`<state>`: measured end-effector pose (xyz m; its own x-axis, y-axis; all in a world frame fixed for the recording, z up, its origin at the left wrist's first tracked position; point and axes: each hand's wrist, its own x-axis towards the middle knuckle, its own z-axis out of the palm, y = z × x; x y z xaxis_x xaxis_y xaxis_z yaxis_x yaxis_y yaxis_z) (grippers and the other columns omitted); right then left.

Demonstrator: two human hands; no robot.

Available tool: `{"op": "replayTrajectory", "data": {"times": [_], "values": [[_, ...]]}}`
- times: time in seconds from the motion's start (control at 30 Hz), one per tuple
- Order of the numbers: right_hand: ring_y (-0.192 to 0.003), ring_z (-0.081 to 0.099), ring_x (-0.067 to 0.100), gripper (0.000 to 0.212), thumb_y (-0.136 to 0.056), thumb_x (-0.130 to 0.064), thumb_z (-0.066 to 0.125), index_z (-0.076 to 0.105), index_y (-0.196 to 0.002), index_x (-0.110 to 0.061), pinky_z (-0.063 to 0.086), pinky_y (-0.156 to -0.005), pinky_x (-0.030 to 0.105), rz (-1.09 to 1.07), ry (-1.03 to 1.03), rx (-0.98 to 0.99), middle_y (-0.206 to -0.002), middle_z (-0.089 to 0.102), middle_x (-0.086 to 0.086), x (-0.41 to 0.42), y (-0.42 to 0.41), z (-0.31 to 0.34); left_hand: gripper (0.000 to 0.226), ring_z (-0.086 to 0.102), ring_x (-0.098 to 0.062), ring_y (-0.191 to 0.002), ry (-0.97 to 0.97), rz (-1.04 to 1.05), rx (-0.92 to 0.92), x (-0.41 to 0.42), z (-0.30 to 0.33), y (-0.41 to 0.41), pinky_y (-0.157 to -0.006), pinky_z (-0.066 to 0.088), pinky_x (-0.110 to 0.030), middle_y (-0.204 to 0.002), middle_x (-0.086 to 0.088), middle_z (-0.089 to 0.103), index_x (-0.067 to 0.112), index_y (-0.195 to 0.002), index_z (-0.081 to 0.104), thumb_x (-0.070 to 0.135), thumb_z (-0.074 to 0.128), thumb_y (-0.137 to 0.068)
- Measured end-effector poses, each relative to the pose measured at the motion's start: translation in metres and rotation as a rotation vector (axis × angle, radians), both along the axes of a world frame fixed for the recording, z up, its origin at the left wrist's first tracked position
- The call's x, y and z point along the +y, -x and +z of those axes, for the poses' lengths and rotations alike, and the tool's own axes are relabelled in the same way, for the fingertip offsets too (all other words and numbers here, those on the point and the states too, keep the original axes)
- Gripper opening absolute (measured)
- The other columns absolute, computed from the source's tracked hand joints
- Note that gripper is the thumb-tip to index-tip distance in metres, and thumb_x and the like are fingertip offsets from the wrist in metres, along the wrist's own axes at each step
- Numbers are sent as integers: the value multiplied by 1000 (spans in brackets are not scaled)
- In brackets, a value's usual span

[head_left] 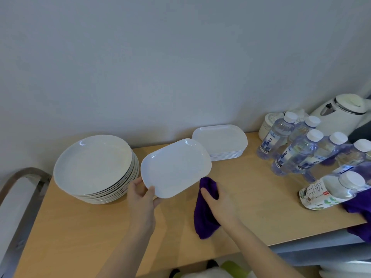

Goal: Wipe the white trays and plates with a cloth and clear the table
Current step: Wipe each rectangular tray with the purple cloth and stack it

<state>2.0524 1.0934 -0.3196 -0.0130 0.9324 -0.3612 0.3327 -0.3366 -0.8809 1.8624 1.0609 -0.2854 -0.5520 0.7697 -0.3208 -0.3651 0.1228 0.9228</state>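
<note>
The wooden table (251, 199) carries everything, its front edge running across the bottom of the view, its right corner at four o'clock. At nine o'clock sits the stack of round plates (94, 167), close to the table's left edge. At one o'clock, against the wall, is the stack of white trays (220, 142). Water bottles (301, 149) crowd three o'clock, with a kettle (341, 113) behind them.

At centre the left hand (142, 199) pinches one white tray (175, 167) by its near-left rim, thumb on top, holding it tilted above the table. The right hand (218, 201) grips the purple cloth (204, 213), fingers curled round it, just below the tray's right end.

The risk, as I judge it: a one-corner pinch (on smooth plastic) may slip once the cloth presses down. A wide wiping stroke could knock the bottles.

Open room lies in the bare stretch from five to seven o'clock; the plates leave little margin on the left.
</note>
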Motion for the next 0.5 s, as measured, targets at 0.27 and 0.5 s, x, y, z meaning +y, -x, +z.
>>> {"op": "replayTrajectory", "data": {"times": [0.27, 0.5], "values": [[-111, 46, 16, 44, -93, -55, 41, 44, -127, -28, 42, -88, 32, 399, -149, -869, -122, 50, -7, -11, -3, -24, 35, 63, -24, -98, 4, -32, -8, 11, 3, 16, -58, 57, -27, -106, -5, 64, 12, -118, 54, -7, 50, -89], [-94, 63, 23, 32, -78, -17, 76, 65, -108, -10, 55, -72, 32, 217, -780, -745, -107, 63, 3, -7, -3, 15, 32, 64, -22, -89, 34, -32, -3, 28, 6, 18, -60, 58, -31, -103, -3, 61, 10, -119, 54, -5, 50, -90]]}}
